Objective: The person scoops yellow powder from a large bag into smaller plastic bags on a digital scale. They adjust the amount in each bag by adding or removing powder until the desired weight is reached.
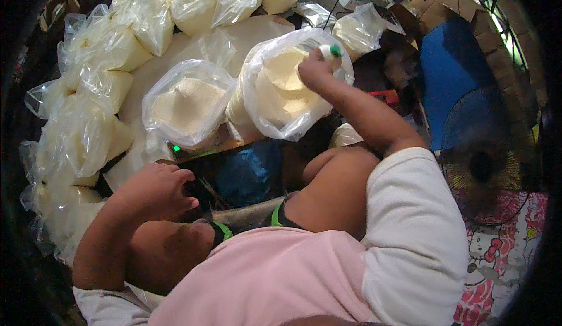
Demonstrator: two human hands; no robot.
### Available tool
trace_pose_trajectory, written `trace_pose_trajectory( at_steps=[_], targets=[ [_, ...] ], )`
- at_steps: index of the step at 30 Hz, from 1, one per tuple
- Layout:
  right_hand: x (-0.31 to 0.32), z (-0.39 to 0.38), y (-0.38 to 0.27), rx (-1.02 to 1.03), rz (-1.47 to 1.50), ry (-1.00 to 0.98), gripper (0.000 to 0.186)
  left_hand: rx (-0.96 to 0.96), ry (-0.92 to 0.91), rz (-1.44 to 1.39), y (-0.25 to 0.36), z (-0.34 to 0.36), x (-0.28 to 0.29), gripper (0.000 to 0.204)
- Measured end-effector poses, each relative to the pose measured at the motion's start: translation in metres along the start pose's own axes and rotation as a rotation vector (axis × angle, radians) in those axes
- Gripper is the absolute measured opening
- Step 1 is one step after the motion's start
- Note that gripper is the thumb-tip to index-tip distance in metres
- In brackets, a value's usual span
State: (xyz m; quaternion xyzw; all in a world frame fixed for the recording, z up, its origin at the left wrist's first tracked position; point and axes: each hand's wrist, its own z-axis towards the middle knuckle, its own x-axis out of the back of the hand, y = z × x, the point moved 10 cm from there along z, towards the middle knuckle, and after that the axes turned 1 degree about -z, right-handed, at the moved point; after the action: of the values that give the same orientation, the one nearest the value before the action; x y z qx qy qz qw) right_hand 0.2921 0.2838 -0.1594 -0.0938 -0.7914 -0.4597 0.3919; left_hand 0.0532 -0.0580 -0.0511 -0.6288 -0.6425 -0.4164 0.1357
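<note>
My right hand (316, 68) is raised over an open clear plastic bag (281, 91) of pale yellow powder and grips a small white object with a green tip (331, 50) at the bag's mouth. A second open bag of the same powder (187, 103) stands to its left. My left hand (155, 190) rests low in front of me with its fingers curled, near a dark gap below the bags; whether it holds anything is hidden.
Several filled, closed plastic bags (99, 91) pile up along the left and top. A blue panel (451, 74) and a dark fan (480, 162) stand at the right, with cardboard boxes (445, 4) behind. A patterned pink cloth (509, 250) lies at lower right.
</note>
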Motion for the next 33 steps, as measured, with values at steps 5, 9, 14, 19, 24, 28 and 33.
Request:
trace_pose_trajectory(
  at_steps=[5,9,14,19,24,28,33],
  targets=[
    [-0.057,0.026,-0.012,0.029,0.221,-0.132,0.027,-0.182,0.104,-0.326,-0.013,-0.008,0.034,0.058],
    [-0.087,0.058,-0.013,-0.023,0.741,-0.216,0.033,-0.151,0.137,-0.251,-0.049,-0.022,0.043,0.062],
    [-0.098,0.091,-0.062,-0.056,1.650,-0.398,0.041,-0.015,0.055,-0.384,-0.083,-0.010,0.041,0.063],
    [-0.055,0.072,-0.060,-0.104,1.657,-0.475,0.046,-0.002,-0.055,-0.457,-0.088,0.011,0.026,0.062],
    [-0.103,0.080,-0.028,-0.024,1.654,-0.389,0.037,-0.012,-0.027,-0.413,-0.082,0.016,0.029,0.062],
    [-0.095,0.054,0.005,-0.001,1.795,-0.377,0.047,-0.001,-0.021,-0.456,-0.070,0.011,0.030,0.064],
    [-0.106,0.020,0.041,-0.017,1.914,-0.304,0.046,-0.049,-0.053,-0.493,-0.065,0.017,0.016,0.064]
  ],
)
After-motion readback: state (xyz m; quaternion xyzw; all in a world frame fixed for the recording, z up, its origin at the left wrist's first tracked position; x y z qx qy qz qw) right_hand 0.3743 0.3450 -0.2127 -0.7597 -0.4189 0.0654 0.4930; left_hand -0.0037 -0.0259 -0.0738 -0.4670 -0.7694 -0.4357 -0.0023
